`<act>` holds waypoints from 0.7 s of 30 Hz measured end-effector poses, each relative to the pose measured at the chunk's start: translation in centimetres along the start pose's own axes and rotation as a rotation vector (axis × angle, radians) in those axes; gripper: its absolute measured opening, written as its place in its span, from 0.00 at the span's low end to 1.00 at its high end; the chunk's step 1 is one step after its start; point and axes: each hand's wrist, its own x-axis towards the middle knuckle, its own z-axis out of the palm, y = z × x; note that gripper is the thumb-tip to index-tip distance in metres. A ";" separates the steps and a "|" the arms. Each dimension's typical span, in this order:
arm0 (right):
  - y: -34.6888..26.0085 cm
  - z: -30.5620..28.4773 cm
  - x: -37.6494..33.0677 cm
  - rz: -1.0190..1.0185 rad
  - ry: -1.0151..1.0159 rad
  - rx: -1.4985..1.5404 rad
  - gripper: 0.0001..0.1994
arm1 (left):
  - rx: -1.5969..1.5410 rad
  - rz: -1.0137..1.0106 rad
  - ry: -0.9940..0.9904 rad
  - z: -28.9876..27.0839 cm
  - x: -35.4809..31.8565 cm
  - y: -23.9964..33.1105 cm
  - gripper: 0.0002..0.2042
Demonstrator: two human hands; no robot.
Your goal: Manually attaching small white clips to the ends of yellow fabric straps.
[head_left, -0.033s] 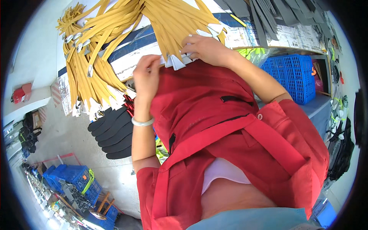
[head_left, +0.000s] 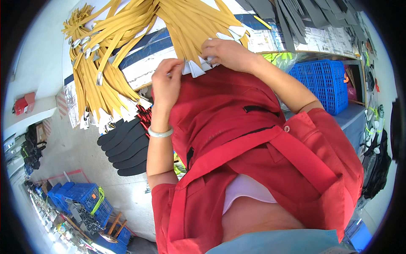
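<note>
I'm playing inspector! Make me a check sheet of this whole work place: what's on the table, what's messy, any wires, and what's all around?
Surface: table, white with dark blue bands, partly covered.
Job's things: yellow straps fanned out, with white ends near the person.
Clutter: dark grey strips heaped at the far right; a thin yellow stick beside them.
Grips: left grip, fingers bent beside the white ends; right grip, fingers curled over nearby straps. Can't tell how firmly either holds.
Cables: nothing seen for certain.
Surroundings: blue basket at right; black pads and blue crates at left.
</note>
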 end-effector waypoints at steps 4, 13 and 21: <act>1.1 -1.3 0.0 0.132 -0.062 0.116 0.07 | -0.095 -0.033 -0.114 2.1 1.6 1.8 0.07; 0.1 -3.6 2.8 0.247 0.013 0.992 0.07 | -0.276 0.166 -0.006 1.9 4.4 2.5 0.14; 0.2 -3.0 4.7 0.105 0.084 1.065 0.08 | -0.385 0.086 -0.109 0.3 5.1 2.0 0.10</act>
